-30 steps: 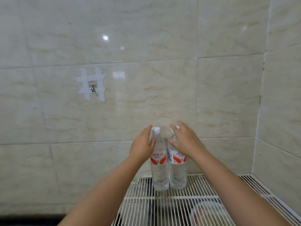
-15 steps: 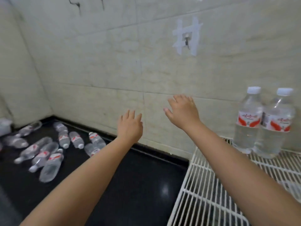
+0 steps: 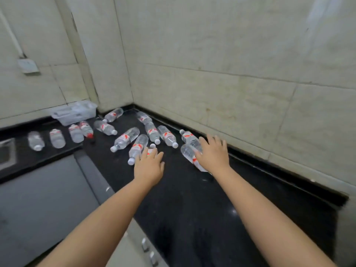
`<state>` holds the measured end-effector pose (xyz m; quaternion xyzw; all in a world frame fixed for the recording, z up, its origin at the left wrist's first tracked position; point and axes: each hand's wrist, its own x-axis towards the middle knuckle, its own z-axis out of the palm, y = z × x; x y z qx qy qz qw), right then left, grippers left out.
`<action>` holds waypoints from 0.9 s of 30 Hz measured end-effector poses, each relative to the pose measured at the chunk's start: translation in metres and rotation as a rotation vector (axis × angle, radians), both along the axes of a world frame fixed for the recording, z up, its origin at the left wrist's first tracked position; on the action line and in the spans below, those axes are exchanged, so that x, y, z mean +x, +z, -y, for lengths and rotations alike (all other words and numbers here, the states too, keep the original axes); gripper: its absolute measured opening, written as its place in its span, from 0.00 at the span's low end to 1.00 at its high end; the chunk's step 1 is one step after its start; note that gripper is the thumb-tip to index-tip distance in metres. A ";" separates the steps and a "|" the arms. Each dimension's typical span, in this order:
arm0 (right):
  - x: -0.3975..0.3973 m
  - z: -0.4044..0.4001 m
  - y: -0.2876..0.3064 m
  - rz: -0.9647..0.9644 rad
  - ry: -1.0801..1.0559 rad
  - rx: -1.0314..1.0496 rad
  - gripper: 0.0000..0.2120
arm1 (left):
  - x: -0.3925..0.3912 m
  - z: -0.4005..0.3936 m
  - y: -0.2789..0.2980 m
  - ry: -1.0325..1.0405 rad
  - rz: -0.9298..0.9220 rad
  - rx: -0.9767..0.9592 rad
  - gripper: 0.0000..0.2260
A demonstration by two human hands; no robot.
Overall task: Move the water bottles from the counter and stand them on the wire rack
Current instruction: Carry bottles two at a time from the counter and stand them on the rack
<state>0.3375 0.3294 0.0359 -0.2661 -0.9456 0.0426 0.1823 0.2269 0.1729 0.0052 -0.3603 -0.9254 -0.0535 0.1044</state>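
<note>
hands (image 3: 181,160) open — over lying bottles (image 3: 167,136)

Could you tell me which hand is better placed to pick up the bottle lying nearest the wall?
Right. The right hand already hovers over that bottle; the left hand is farther from the wall, over another bottle.

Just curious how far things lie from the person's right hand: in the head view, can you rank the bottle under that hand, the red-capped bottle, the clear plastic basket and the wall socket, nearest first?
From the right hand:
1. Bottle under the hand, lying on the black counter.
2. Red-capped bottle, far to the left.
3. Clear plastic basket, in the back-left corner.
4. Wall socket, up on the left wall.
</note>
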 end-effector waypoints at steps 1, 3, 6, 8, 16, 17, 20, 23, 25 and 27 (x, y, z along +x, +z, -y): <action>-0.015 0.009 -0.012 0.024 -0.003 -0.026 0.24 | -0.014 0.010 -0.009 0.013 0.030 -0.009 0.18; -0.039 0.022 -0.034 0.079 -0.007 -0.069 0.23 | -0.037 0.023 -0.027 0.026 0.098 -0.013 0.18; -0.066 0.028 -0.061 0.166 -0.043 -0.142 0.23 | -0.067 0.027 -0.049 0.029 0.184 -0.005 0.19; -0.081 0.022 -0.076 0.222 -0.073 -0.165 0.23 | -0.084 0.021 -0.061 0.028 0.241 -0.025 0.19; -0.147 -0.036 -0.121 0.285 -0.209 -0.259 0.22 | -0.152 -0.014 -0.102 -0.015 0.327 -0.082 0.20; -0.157 -0.044 -0.127 0.284 -0.217 -0.266 0.23 | -0.163 -0.020 -0.106 -0.020 0.323 -0.088 0.20; -0.187 -0.069 -0.144 0.307 -0.236 -0.264 0.25 | -0.193 -0.040 -0.115 -0.022 0.378 -0.088 0.21; -0.210 -0.090 -0.162 0.318 -0.307 -0.301 0.31 | -0.216 -0.062 -0.125 0.009 0.478 -0.042 0.25; -0.220 -0.101 -0.172 0.334 -0.370 -0.280 0.34 | -0.224 -0.074 -0.130 0.074 0.607 0.016 0.29; -0.224 -0.107 -0.180 0.375 -0.402 -0.190 0.35 | -0.228 -0.082 -0.136 0.115 0.698 0.062 0.34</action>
